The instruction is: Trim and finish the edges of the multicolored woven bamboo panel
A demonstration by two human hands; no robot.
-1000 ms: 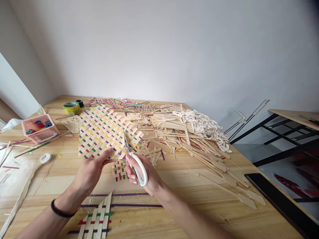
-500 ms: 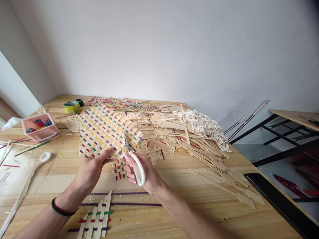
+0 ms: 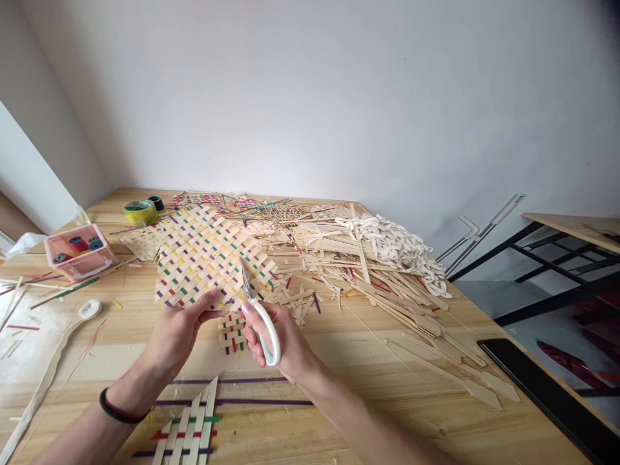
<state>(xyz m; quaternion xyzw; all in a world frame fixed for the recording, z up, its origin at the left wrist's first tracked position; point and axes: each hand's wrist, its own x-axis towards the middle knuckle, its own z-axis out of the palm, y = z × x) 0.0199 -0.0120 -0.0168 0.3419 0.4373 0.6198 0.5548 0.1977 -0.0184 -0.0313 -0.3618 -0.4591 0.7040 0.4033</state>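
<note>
Left hand [image 3: 177,332] pinches a pale, colour-flecked mat of woven strips [image 3: 208,255] by its near edge, right hand [image 3: 285,339] grips white-handled metal scissors [image 3: 271,328], blades across it

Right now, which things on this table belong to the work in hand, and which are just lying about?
In hand:
- metal scissors with white handles, in the right hand
- large multicoloured sheet of woven flat strips, gripped by the left hand

Seemingly lying about:
- yellow roll of tape
- pink translucent box of spools
- long, flat black object
</note>
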